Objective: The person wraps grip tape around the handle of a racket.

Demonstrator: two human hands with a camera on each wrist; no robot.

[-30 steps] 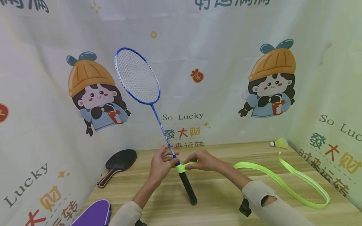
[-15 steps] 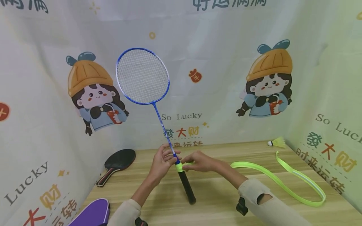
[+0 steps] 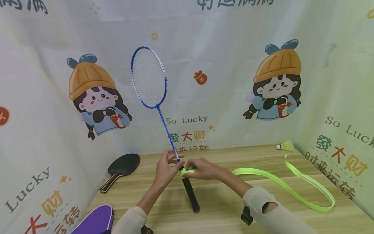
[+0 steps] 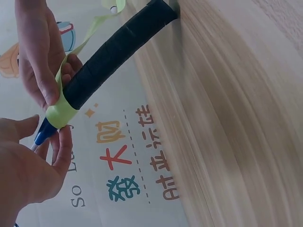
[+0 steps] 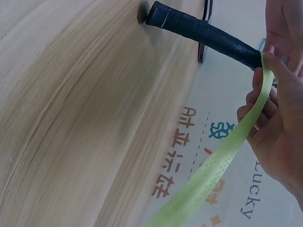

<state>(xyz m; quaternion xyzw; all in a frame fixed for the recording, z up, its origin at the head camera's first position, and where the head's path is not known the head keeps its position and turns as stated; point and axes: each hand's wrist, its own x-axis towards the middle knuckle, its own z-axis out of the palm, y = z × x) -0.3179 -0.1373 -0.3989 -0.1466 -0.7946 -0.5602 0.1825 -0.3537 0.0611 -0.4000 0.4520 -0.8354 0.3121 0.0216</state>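
Observation:
A blue and white badminton racket (image 3: 149,78) stands tilted, head up, its black handle (image 3: 191,195) pointing down to the table. My left hand (image 3: 166,170) holds it between thumb and fingers at the blue cone just above the handle. Bright yellow-green grip tape (image 4: 60,115) is wound round the top of the handle, beside that cone. My right hand (image 3: 204,169) pinches the tape right at the handle. From there the loose tape (image 5: 227,151), dotted with small holes, runs under the right forearm and lies in a curve across the table on the right.
On the wooden table (image 3: 228,201), a black table tennis bat (image 3: 124,165) lies at the back left and a purple case (image 3: 97,221) at the front left. A yellow shuttlecock (image 3: 285,146) sits at the back right corner. Printed cloth walls (image 3: 228,97) enclose the table.
The racket has turned about its shaft, its head facing the camera half a second ago and now seen more edge-on. My right hand has moved slightly left, keeping its pinch on the tape.

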